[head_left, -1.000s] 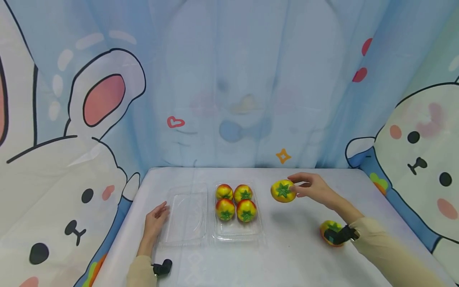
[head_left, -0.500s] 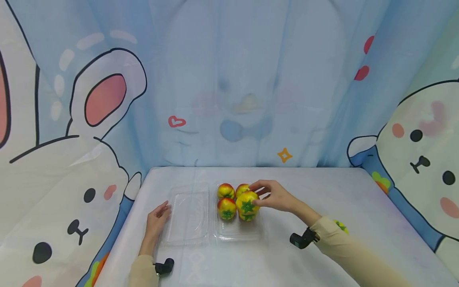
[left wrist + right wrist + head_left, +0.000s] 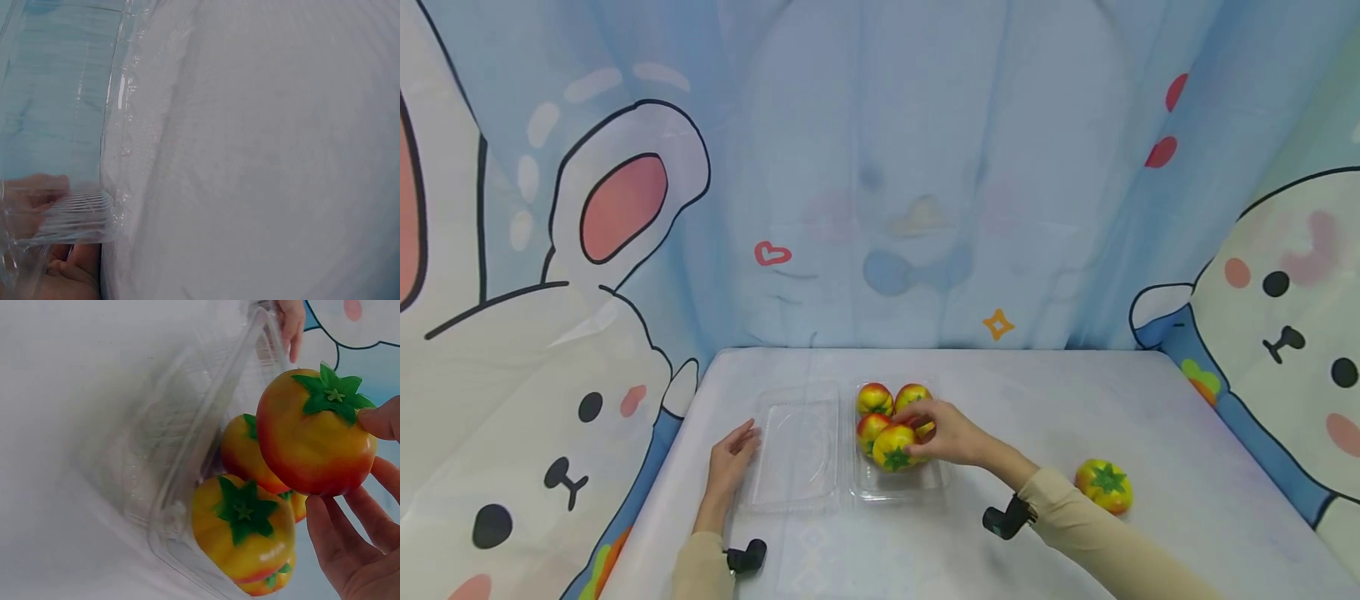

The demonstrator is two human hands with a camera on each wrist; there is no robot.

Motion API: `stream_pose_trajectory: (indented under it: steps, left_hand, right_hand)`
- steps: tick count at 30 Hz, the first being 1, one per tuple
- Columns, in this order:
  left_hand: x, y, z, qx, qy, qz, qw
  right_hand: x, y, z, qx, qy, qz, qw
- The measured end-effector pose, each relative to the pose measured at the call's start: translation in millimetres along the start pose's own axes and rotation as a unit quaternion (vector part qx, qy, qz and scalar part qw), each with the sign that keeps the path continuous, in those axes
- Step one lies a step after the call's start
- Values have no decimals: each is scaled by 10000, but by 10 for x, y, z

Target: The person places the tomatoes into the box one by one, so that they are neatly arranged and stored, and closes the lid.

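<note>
My right hand [image 3: 951,433] pinches a yellow-red toy tomato [image 3: 891,450] between thumb and fingers, over the front part of a clear plastic tray [image 3: 880,492]. In the right wrist view the held tomato [image 3: 306,437] has its green star-shaped top beside the thumb. Several like it sit in the tray, such as the tomato [image 3: 244,531] below; one is partly hidden by my right hand in the head view. The left hand [image 3: 730,462] lies with relaxed fingers at the left edge of the clear lid half [image 3: 797,454], seen through plastic in the left wrist view.
One more tomato [image 3: 1103,485] rests on the white tabletop [image 3: 1022,558], right of the tray beside my right forearm. Behind the table hangs a blue curtain [image 3: 917,167] printed with cartoon animals.
My right hand has carried the tomato left from beyond the tray's right side, then lower and nearer over its front part. The left hand keeps its place by the lid.
</note>
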State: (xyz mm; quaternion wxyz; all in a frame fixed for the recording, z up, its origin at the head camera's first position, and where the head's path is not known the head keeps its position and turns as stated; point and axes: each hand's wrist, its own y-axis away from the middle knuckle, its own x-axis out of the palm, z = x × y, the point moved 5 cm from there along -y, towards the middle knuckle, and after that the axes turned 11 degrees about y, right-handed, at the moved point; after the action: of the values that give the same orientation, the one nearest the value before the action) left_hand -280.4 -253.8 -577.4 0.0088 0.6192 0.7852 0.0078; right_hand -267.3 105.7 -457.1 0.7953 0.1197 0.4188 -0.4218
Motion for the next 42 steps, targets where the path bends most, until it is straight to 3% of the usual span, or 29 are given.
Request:
stream_pose_trajectory:
  steps: [7, 17, 27, 33, 42]
  left_hand:
    - [-11, -2, -6, 158, 123, -38, 9998]
    - [-17, -8, 7, 107, 136, -14, 9998]
    - [-15, -18, 23, 93, 128, 64, 9999]
    - [-13, -16, 11, 232, 176, 55, 9996]
    - [-9, -1, -10, 190, 227, 76, 9995]
  right_hand:
    - [140, -7, -59, 1, 102, 112, 9999]
    - [315, -10, -95, -307, 502, 197, 9981]
    - [442, -19, -109, -258, 689, 219, 9971]
    - [461, -21, -122, -173, 770, 110, 9968]
    - [445, -12, -119, -229, 566, 55, 9981]
